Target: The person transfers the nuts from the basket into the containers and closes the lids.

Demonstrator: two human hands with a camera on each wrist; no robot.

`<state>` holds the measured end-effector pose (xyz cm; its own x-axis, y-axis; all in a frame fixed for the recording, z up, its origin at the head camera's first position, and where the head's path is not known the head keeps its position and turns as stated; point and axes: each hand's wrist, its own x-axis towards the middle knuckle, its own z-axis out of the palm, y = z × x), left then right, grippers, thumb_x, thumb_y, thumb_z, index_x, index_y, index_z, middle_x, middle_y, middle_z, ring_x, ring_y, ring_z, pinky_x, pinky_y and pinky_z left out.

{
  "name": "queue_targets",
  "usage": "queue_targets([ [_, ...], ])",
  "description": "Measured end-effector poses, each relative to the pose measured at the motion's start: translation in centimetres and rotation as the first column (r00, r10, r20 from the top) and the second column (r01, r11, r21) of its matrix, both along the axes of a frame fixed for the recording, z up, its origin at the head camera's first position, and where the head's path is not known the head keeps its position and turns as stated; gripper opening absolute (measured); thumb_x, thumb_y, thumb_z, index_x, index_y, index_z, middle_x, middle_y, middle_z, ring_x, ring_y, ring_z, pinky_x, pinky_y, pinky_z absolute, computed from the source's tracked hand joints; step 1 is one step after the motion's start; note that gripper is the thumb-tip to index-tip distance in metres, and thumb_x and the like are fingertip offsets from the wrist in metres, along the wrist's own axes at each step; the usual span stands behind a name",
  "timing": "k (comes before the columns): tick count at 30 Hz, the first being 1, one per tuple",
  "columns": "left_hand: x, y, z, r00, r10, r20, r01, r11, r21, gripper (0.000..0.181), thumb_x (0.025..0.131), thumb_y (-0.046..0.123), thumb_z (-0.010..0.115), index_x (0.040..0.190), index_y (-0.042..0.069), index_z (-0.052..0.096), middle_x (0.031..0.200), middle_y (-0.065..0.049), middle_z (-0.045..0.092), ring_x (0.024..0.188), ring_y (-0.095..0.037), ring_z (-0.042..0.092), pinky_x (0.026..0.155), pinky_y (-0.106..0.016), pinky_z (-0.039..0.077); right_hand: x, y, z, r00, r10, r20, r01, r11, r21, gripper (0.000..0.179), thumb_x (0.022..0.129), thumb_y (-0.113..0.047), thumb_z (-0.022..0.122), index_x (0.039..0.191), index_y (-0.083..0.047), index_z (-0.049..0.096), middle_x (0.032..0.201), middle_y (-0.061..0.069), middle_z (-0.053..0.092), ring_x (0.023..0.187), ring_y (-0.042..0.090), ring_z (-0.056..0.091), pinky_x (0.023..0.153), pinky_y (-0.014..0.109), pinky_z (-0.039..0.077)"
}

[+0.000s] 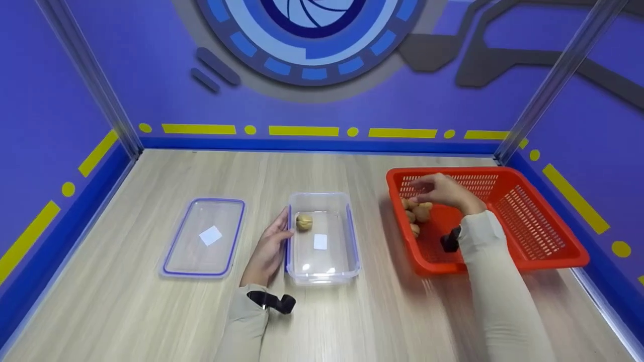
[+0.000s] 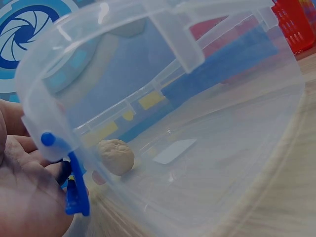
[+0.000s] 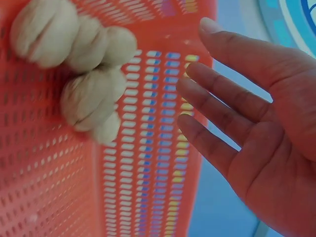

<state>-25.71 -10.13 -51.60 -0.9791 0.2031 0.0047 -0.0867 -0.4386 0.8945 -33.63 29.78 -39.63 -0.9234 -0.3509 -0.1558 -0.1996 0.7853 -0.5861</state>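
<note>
A clear plastic food container point(image 1: 332, 264) with blue side latches stands in the middle of the table, one walnut point(image 1: 304, 222) inside near its left wall. My left hand point(image 1: 267, 251) rests along the container's left side, thumb at the rim; the left wrist view shows its fingers beside a blue latch point(image 2: 76, 190). Over the left part of a red basket point(image 1: 503, 264), my right hand point(image 1: 445, 192) is empty, with fingers spread and loosely bent. Several walnuts point(image 3: 89, 98) lie below it, gathered against the basket's left wall.
A clear lid point(image 1: 201, 259) with a blue seal lies flat at the left, bearing a white square label point(image 1: 210, 235). Another white label point(image 1: 320, 242) shows in the container. Blue printed panels point(image 1: 312, 110) enclose the table's back and sides.
</note>
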Motion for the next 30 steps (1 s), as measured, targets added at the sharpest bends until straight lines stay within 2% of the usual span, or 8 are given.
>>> queue_targets([
  [9,0.0,-0.1,-0.1,1.000,0.007,0.009,-0.007,1.000,0.006,0.071,0.088,-0.011,0.040,0.151,-0.002,0.010,0.162,-0.013,0.001,0.150,-0.026,-0.003,0.123,-0.036,-0.003,-0.1,1.5,-1.5,0.999,-0.003,0.054,0.002,1.000,0.016,0.046,0.090,-0.010,0.065,0.132,0.006,0.053,0.126,0.028,0.060,0.115,0.039,0.058,0.097,0.051,0.050],
  [16,0.0,0.1,-0.1,1.000,0.009,0.015,-0.009,1.000,0.004,0.071,0.088,-0.011,0.040,0.152,-0.001,0.011,0.162,-0.013,0.002,0.150,-0.026,-0.003,0.123,-0.037,-0.003,0.0,2.1,-2.4,0.996,-0.011,0.086,0.008,0.999,0.034,0.045,0.088,-0.009,0.066,0.129,0.006,0.056,0.122,0.028,0.061,0.112,0.039,0.059,0.098,0.052,0.050],
  [30,0.2,0.0,0.2,1.000,-0.004,0.018,0.004,1.000,0.011,0.070,0.089,-0.011,0.039,0.152,-0.001,0.010,0.162,-0.011,-0.001,0.150,-0.025,-0.006,0.123,-0.036,-0.005,0.1,2.2,-2.9,0.993,-0.008,0.121,-0.005,0.994,0.105,0.047,0.086,-0.018,0.070,0.127,0.003,0.059,0.122,0.026,0.062,0.111,0.039,0.059,0.098,0.054,0.050],
])
